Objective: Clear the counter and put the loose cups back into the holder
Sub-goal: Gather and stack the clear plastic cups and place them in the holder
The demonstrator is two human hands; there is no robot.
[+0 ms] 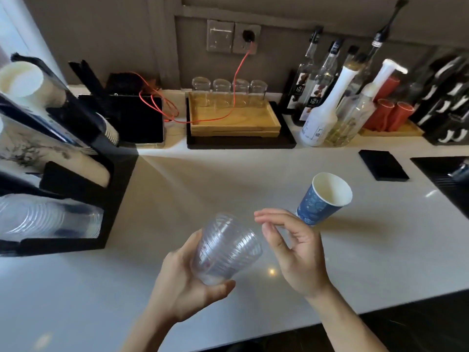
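The left hand (187, 283) was wrapped around a stack of clear plastic cups (225, 250), above the white counter (355, 262); the right hand (294, 247) hovered just beside, fingers spread, empty; beyond it stood a blue paper cup (322, 199); the black cup holder (76, 199) sat far left of the grip.

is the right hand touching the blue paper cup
Cannot tell. In the head view the right hand overlaps the base of the blue paper cup, so any contact or gap there is hidden.

Single head view, looking forward and down, close over white counter (177, 189); back wall (114, 34) beyond.
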